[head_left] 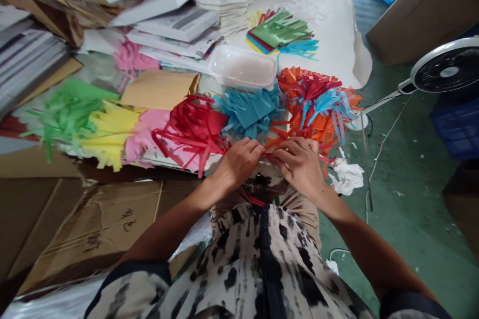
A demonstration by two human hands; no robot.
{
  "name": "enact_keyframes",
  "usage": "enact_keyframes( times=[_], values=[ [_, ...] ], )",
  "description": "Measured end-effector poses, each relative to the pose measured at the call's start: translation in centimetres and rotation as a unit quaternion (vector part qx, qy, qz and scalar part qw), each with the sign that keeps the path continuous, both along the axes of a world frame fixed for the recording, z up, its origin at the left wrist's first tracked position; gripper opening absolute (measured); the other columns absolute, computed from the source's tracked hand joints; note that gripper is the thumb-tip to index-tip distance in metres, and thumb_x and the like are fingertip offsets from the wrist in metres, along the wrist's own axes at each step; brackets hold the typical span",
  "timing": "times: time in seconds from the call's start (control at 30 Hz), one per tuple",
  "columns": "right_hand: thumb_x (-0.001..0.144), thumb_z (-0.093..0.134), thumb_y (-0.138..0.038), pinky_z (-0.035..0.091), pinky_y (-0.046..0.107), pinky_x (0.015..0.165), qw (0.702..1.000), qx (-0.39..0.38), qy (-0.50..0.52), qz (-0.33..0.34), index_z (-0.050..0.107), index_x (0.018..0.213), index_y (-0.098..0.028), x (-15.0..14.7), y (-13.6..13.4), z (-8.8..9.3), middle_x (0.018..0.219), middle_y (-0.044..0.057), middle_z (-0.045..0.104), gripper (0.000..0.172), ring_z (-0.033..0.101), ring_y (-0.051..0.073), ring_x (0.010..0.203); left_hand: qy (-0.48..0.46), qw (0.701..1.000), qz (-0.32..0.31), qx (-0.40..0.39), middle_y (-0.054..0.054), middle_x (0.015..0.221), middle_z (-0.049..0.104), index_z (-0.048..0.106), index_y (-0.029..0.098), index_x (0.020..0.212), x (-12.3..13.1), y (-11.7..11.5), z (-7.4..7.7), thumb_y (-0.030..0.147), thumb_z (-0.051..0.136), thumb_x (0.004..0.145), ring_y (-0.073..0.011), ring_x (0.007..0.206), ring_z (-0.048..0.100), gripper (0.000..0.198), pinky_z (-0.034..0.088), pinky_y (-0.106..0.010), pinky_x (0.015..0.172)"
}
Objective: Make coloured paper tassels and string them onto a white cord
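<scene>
Left hand (237, 163) and right hand (298, 167): fingers curled, close together, appear to pinch orange paper strips (279, 142), just right of the red fringe (190, 129). Risk: hard pulling could tear strips or snag that fringe.

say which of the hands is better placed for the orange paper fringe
Right, probably: the right hand sits below the orange paper fringe; the left hand is nearer the red paper fringe.
</scene>
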State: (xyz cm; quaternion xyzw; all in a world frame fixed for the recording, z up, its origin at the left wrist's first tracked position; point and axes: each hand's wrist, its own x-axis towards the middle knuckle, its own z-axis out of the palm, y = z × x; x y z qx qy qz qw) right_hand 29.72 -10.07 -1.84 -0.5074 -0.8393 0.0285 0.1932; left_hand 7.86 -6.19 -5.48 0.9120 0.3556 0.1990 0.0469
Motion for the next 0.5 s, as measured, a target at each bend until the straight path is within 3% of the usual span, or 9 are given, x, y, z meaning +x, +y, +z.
enact_keyframes(
  times=[0.17,0.37,0.5],
  values=[
    [0.108,0.054,-0.034,0.028,0.042,0.09,0.999,-0.037,-0.003,-0.023,0.073,0.097,-0.023,-0.2,0.4,-0.4,0.101,0.006,0.075,0.024,0.058,0.026,0.104,-0.022,0.999,0.021,-0.04,-0.008,0.094,0.07,0.068,0.017,0.098,-0.5,-0.1,0.6,0.024,0.059,0.105,-0.0244,0.091,0.061,0.014,0.048,-0.039,0.083],
    [0.107,0.055,-0.036,0.027,0.041,0.083,0.998,-0.045,-0.009,-0.053,0.068,0.09,-0.022,0.0,0.9,-0.5,0.095,0.008,0.072,0.026,0.056,0.028,0.099,-0.039,0.99,0.098,-0.095,-0.004,0.094,0.073,0.07,0.02,0.093,-2.4,-0.5,2.2,0.035,0.063,0.105,-0.0244,0.093,0.06,0.02,0.042,-0.039,0.08],
    [0.104,0.058,-0.032,0.027,0.041,0.083,0.997,-0.037,-0.02,-0.062,0.067,0.088,-0.022,0.1,1.2,-0.6,0.095,0.007,0.073,0.021,0.056,0.029,0.101,-0.051,0.98,0.151,-0.117,-0.003,0.091,0.073,0.069,0.021,0.086,-2.6,-0.5,2.4,0.033,0.071,0.098,-0.0246,0.091,0.06,0.018,0.041,-0.04,0.082]
  ],
)
